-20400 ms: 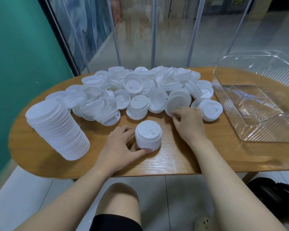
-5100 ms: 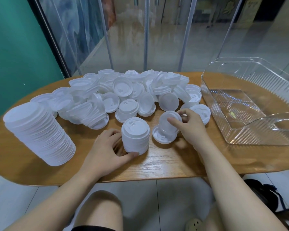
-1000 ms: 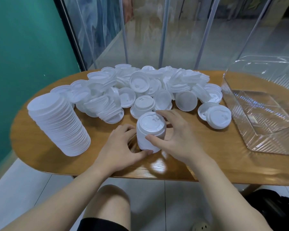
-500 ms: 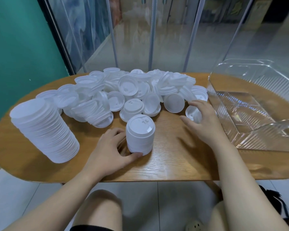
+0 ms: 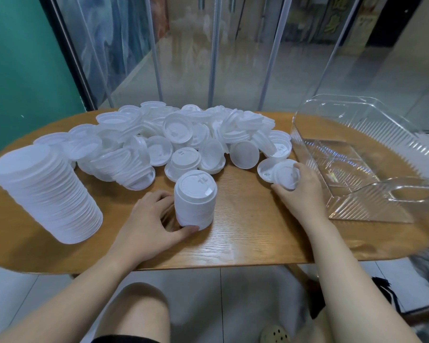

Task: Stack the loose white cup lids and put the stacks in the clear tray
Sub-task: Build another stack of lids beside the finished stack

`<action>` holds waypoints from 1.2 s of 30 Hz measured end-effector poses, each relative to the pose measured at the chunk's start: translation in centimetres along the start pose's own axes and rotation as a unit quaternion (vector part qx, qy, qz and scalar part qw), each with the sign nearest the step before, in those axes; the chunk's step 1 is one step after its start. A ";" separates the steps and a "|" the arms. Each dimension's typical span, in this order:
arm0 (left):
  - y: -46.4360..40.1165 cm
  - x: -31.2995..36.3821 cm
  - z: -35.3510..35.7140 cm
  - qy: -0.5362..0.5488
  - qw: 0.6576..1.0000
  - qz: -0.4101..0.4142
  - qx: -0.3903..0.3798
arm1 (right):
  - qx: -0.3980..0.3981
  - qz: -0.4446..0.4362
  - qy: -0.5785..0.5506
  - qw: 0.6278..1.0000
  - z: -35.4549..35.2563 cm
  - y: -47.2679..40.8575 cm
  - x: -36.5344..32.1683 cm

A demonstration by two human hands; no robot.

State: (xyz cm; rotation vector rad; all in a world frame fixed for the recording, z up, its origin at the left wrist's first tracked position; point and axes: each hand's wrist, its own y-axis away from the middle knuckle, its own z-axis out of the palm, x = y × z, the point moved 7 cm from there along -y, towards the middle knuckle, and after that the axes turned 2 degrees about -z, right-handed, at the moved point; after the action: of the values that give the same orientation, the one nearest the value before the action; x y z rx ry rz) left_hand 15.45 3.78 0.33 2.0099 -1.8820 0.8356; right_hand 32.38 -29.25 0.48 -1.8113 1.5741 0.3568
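No readable text, brand or number is found on anything in view. Small embossed marks are seen on the top lid of the short stack [image 5: 195, 199] and on one loose lid [image 5: 185, 158] in the pile — too blurred to be read. Yellowish sign-like shapes are seen behind the glass wall [image 5: 332, 23] at the top right — characters cannot be made out. A small pale patch, possibly a label, is seen through the floor of the clear tray [image 5: 333, 174]; nothing legible on it.
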 end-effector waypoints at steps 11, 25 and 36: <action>0.0 0.3 -0.2 -0.003 1.000 0.003 0.005 | -0.002 -0.109 -0.235 0.966 -2.8 4.1 -9.3; 0.1 0.4 -0.1 0.006 1.000 0.004 0.002 | -0.119 -0.221 -0.217 0.943 3.2 8.3 -17.7; 0.0 0.3 0.0 -0.001 1.000 0.005 0.001 | -0.154 -0.210 -0.194 0.946 4.5 8.3 -17.7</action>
State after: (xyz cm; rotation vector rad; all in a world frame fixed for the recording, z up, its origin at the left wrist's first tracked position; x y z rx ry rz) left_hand 15.41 3.56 0.53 2.0046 -1.8953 0.8398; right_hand 21.65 -13.15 5.53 -2.0950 0.8685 0.7328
